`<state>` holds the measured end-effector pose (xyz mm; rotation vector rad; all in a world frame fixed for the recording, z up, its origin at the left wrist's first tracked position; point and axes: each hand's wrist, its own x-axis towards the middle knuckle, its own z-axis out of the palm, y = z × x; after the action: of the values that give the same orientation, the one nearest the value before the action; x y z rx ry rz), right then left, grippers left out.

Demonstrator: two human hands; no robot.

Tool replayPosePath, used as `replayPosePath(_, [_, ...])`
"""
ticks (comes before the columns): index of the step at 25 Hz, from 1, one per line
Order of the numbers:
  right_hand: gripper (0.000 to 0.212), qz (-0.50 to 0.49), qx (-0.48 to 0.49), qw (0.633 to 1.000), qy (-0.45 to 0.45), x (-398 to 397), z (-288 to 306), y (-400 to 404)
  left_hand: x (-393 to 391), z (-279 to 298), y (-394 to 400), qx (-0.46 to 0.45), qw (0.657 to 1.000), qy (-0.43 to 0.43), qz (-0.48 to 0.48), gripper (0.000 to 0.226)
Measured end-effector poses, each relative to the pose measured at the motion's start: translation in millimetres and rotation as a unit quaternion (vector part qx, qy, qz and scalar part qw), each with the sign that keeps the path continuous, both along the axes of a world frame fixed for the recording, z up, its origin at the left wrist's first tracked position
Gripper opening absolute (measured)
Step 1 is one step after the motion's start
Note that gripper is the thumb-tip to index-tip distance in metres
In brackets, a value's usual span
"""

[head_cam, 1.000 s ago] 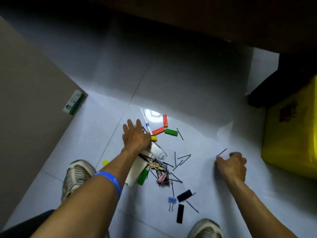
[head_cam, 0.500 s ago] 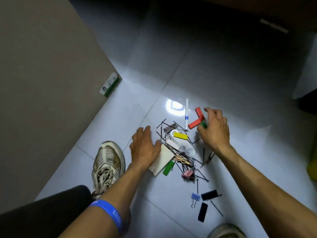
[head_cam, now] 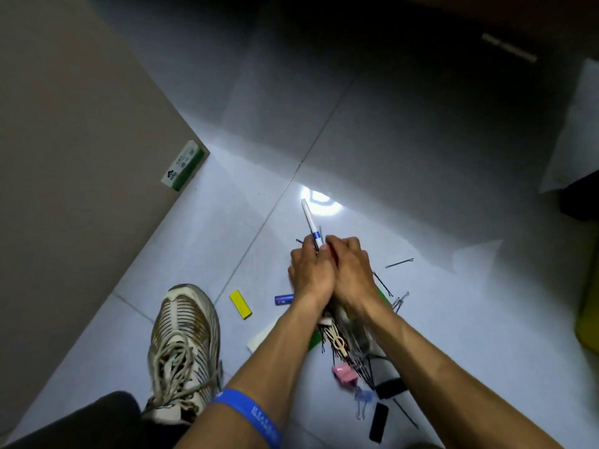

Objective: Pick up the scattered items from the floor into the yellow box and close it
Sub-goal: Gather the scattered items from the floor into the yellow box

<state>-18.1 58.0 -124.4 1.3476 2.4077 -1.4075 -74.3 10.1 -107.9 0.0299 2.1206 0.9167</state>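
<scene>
Both hands have come together since half a second ago — back then they were apart, one on each side of the pile. The left hand (head_cam: 309, 273) and the right hand (head_cam: 351, 273) press side by side, fingers curled down over the pile (head_cam: 343, 338) of pins and clips. A white pen (head_cam: 310, 223) sticks out past the fingers toward 11 o'clock; I cannot tell which hand holds it. A bit of red peeks between the hands.

The pile is squeezed into a narrower heap under the wrists, where before it was spread out. A yellow block (head_cam: 240, 303) lies alone at 9 o'clock from the hands, well apart — earlier one sat in the pile. A small blue tube (head_cam: 284, 299) lies just beside the left wrist. One pin (head_cam: 399, 263) lies alone at 3 o'clock. At 6 o'clock from the pile are a pink clip (head_cam: 344, 374), a blue clip (head_cam: 363, 400) and two black bits (head_cam: 379, 422).

The box (head_cam: 588, 306) shows only as a yellow edge at 3 o'clock, far right.

A shoe (head_cam: 183, 348) stands at 8 o'clock. A blue band (head_cam: 249, 416) is on the left wrist. A green and white pack (head_cam: 183, 170) lies at 10 o'clock.
</scene>
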Motion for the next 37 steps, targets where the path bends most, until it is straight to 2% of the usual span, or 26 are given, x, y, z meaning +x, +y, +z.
replayPosePath(2, [0.025,-0.051,-0.054,0.997,0.019,-2.4,-1.7,-5.2,-0.9,0.2,-0.6,0.079,0.991,-0.059,0.088,0.033])
replayPosePath(4, [0.029,-0.113,-0.11,0.986,0.047,-3.9,-2.6,-10.1,2.3,-0.5,-4.2,0.12,0.979,-0.091,0.137,0.026])
replayPosePath(7, [0.026,-0.195,-0.187,0.958,0.096,4.2,2.4,-16.7,14.5,2.8,-8.2,0.114,0.978,-0.087,0.148,0.025])
replayPosePath(10, [0.03,-0.242,-0.205,0.937,0.149,17.2,23.1,-19.3,24.6,23.4,-8.5,0.123,0.983,-0.065,0.124,0.027])
replayPosePath(15, [0.032,-0.248,-0.156,0.937,0.191,50.0,86.6,-13.1,54.8,85.8,-4.1,0.176,0.981,-0.036,0.071,0.027])
replayPosePath(19, [0.032,-0.291,-0.106,0.923,0.23,110.3,153.6,8.7,108.0,150.5,27.1,0.234,0.972,-0.037,0.0,0.023])
replayPosePath(24, [0.027,-0.39,-0.022,0.875,0.287,215.5,217.4,61.1,211.9,227.4,93.6,0.285,0.95,-0.066,-0.108,0.016])
replayPosePath(27, [0.026,-0.452,0.018,0.83,0.327,281.9,242.0,109.2,274.9,261.8,144.1,0.295,0.934,-0.083,-0.182,0.02])
replayPosePath(29, [0.026,-0.478,0.033,0.818,0.318,322.2,250.1,139.4,306.4,273.1,174.4,0.287,0.925,-0.099,-0.23,0.025])
replayPosePath(31, [0.031,-0.474,0.05,0.84,0.259,345.7,250.5,160.4,315.3,270.7,191.7,0.284,0.906,-0.185,-0.253,0.029])
replayPosePath(33, [0.04,-0.424,0.092,0.892,0.129,355.9,241.3,168.8,311.9,258.0,196.6,0.272,0.893,-0.256,-0.251,0.03])
replayPosePath(35, [0.047,-0.377,0.117,0.916,0.068,351.9,230.0,166.2,302.0,239.7,198.0,0.278,0.894,-0.265,-0.232,0.03])
replayPosePath(37, [0.049,-0.365,0.133,0.919,0.066,343.2,219.6,155.4,290.6,229.1,193.2,0.279,0.901,-0.253,-0.214,0.031])
